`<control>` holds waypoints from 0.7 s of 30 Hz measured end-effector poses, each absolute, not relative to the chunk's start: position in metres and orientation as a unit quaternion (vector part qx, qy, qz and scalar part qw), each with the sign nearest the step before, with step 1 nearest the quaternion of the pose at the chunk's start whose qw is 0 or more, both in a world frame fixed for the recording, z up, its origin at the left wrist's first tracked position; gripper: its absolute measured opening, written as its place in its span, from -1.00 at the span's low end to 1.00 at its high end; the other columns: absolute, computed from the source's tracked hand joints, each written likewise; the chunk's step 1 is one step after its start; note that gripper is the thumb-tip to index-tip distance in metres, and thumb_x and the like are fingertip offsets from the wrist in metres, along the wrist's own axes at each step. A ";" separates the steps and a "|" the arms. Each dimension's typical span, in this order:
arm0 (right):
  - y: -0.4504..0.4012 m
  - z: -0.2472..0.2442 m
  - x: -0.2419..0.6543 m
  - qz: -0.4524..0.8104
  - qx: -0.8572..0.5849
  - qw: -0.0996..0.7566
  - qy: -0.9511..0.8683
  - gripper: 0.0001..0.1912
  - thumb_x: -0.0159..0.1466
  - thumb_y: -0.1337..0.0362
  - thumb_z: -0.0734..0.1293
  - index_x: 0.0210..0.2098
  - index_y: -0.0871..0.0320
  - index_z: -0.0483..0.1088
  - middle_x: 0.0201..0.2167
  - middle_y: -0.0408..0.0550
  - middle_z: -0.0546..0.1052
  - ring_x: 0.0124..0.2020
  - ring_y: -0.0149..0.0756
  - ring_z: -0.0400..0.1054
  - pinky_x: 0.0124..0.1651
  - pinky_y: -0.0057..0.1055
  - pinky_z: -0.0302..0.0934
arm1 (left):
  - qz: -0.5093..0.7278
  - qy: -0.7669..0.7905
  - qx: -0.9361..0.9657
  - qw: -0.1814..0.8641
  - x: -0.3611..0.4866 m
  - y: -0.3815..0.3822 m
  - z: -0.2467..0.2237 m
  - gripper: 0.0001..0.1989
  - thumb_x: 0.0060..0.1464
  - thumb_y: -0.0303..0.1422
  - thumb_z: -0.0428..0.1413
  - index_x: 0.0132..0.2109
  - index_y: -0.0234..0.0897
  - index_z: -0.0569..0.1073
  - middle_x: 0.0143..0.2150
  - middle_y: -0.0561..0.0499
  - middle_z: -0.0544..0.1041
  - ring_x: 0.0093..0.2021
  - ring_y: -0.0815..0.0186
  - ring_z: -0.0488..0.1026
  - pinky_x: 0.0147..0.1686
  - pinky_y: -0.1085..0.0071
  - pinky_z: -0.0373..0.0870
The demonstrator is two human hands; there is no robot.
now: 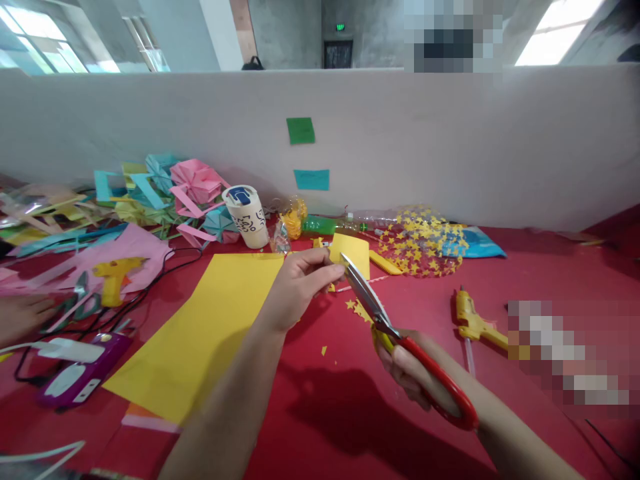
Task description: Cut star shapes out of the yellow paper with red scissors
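Observation:
My left hand [305, 283] is closed in a pinch on a small yellow paper piece [350, 250] above the red table [320, 413]. In my right hand [407, 373] are scissors [440, 387] with red handles; their blades point up and left, the tips close to my left fingertips and the yellow paper. Below the blades lie small yellow paper stars [359, 310] and a yellow scrap [324, 350]. A large yellow sheet [205, 333] lies under and left of my left forearm.
Glue guns lie right [470, 317] and left [116, 277], near a purple power strip [87, 370]. A cup [246, 217], green bottle [320, 225], star-filled plastic [423, 243] and folded paper [195, 187] stand along the white partition [200, 120]. Another person's hand [25, 319] is far left.

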State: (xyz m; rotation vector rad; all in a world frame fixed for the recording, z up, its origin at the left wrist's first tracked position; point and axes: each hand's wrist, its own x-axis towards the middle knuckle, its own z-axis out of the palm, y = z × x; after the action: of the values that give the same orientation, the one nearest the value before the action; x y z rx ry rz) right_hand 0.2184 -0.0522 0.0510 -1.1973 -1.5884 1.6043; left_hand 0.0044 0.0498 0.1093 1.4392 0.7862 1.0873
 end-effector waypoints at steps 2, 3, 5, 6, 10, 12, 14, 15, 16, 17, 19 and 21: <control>-0.053 0.049 0.217 0.616 -0.433 0.299 -0.585 -0.51 0.33 -0.20 0.13 -0.39 0.11 0.17 -0.71 -0.32 0.17 -0.74 -0.53 0.00 -0.68 -0.57 -0.07 | 0.466 0.332 0.601 0.559 0.006 0.050 0.108 -0.76 0.07 -0.36 0.19 -0.52 -0.29 0.40 -0.59 0.15 0.30 -0.55 0.49 0.17 -0.52 0.48 0.06; -0.053 0.049 0.217 0.623 -0.429 0.303 -0.580 -0.51 0.34 -0.19 0.12 -0.39 0.11 0.17 -0.71 -0.33 0.16 -0.74 -0.53 0.00 -0.67 -0.57 -0.07 | 0.467 0.333 0.597 0.560 0.006 0.050 0.108 -0.77 0.07 -0.36 0.19 -0.52 -0.29 0.40 -0.59 0.15 0.30 -0.55 0.50 0.17 -0.52 0.48 0.05; -0.053 0.049 0.215 0.634 -0.421 0.307 -0.572 -0.50 0.34 -0.20 0.12 -0.39 0.12 0.18 -0.72 -0.33 0.16 -0.75 -0.53 0.01 -0.68 -0.57 -0.08 | 0.470 0.336 0.590 0.564 0.006 0.050 0.106 -0.78 0.06 -0.35 0.19 -0.51 -0.28 0.42 -0.59 0.15 0.30 -0.56 0.50 0.16 -0.53 0.47 0.04; -0.052 0.050 0.214 0.637 -0.418 0.309 -0.569 -0.49 0.33 -0.21 0.12 -0.39 0.12 0.19 -0.72 -0.33 0.17 -0.75 -0.53 0.01 -0.69 -0.57 -0.09 | 0.472 0.336 0.586 0.567 0.006 0.050 0.106 -0.79 0.06 -0.35 0.19 -0.50 -0.28 0.43 -0.60 0.15 0.30 -0.56 0.50 0.15 -0.53 0.47 0.03; -0.051 0.050 0.212 0.647 -0.421 0.311 -0.554 -0.47 0.31 -0.23 0.14 -0.41 0.13 0.19 -0.73 -0.34 0.14 -0.77 -0.55 -0.01 -0.71 -0.59 -0.11 | 0.474 0.337 0.571 0.579 0.007 0.051 0.104 -0.78 0.05 -0.34 0.20 -0.52 -0.28 0.43 -0.60 0.14 0.31 -0.57 0.50 0.16 -0.54 0.48 0.03; -0.052 0.049 0.210 0.653 -0.430 0.311 -0.540 -0.46 0.31 -0.24 0.13 -0.43 0.13 0.20 -0.72 -0.35 0.13 -0.78 -0.56 -0.04 -0.73 -0.59 -0.09 | 0.475 0.336 0.568 0.583 0.007 0.052 0.104 -0.78 0.05 -0.35 0.21 -0.52 -0.28 0.44 -0.59 0.13 0.32 -0.56 0.50 0.18 -0.54 0.49 0.04; -0.053 0.048 0.207 0.654 -0.439 0.314 -0.530 -0.45 0.32 -0.24 0.12 -0.45 0.13 0.21 -0.73 -0.34 0.14 -0.78 -0.57 -0.04 -0.74 -0.60 -0.09 | 0.475 0.335 0.566 0.585 0.008 0.052 0.104 -0.79 0.04 -0.35 0.21 -0.52 -0.29 0.45 -0.59 0.13 0.33 -0.56 0.51 0.18 -0.54 0.51 0.06; -0.054 0.047 0.206 0.653 -0.440 0.316 -0.528 -0.45 0.32 -0.24 0.11 -0.45 0.12 0.21 -0.74 -0.34 0.14 -0.79 -0.56 -0.03 -0.74 -0.59 -0.09 | 0.475 0.335 0.565 0.586 0.008 0.052 0.104 -0.79 0.04 -0.36 0.21 -0.51 -0.28 0.45 -0.59 0.13 0.33 -0.56 0.51 0.19 -0.54 0.51 0.06; -0.054 0.047 0.205 0.651 -0.442 0.319 -0.528 -0.45 0.32 -0.24 0.11 -0.46 0.12 0.20 -0.76 -0.34 0.14 -0.80 -0.56 -0.03 -0.75 -0.59 -0.11 | 0.475 0.335 0.564 0.587 0.009 0.052 0.103 -0.80 0.04 -0.36 0.21 -0.51 -0.28 0.46 -0.59 0.13 0.33 -0.56 0.51 0.19 -0.54 0.52 0.07; -0.055 0.047 0.204 0.647 -0.444 0.321 -0.530 -0.45 0.33 -0.23 0.10 -0.46 0.12 0.20 -0.77 -0.34 0.14 -0.81 -0.56 -0.03 -0.76 -0.59 -0.13 | 0.476 0.335 0.562 0.588 0.009 0.052 0.103 -0.80 0.04 -0.36 0.21 -0.51 -0.28 0.47 -0.59 0.13 0.33 -0.56 0.51 0.19 -0.54 0.52 0.07; -0.055 0.048 0.202 0.640 -0.449 0.319 -0.535 -0.46 0.34 -0.22 0.10 -0.48 0.11 0.18 -0.79 -0.34 0.14 -0.83 -0.56 -0.02 -0.77 -0.58 -0.18 | 0.478 0.333 0.560 0.590 0.009 0.053 0.103 -0.81 0.03 -0.36 0.21 -0.50 -0.28 0.48 -0.59 0.13 0.33 -0.56 0.51 0.19 -0.54 0.53 0.08; -0.056 0.048 0.201 0.630 -0.461 0.314 -0.541 -0.46 0.34 -0.21 0.11 -0.49 0.11 0.17 -0.81 -0.34 0.14 -0.83 -0.56 -0.02 -0.78 -0.59 -0.21 | 0.478 0.333 0.557 0.592 0.009 0.053 0.103 -0.82 0.03 -0.36 0.21 -0.50 -0.28 0.48 -0.58 0.12 0.34 -0.55 0.51 0.20 -0.54 0.53 0.09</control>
State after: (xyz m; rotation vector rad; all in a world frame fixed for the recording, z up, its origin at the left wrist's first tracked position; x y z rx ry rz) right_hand 0.2013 -0.0555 0.0483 -1.2145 -1.4251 1.6616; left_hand 0.0092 0.0531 0.1031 1.2956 0.7743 1.1113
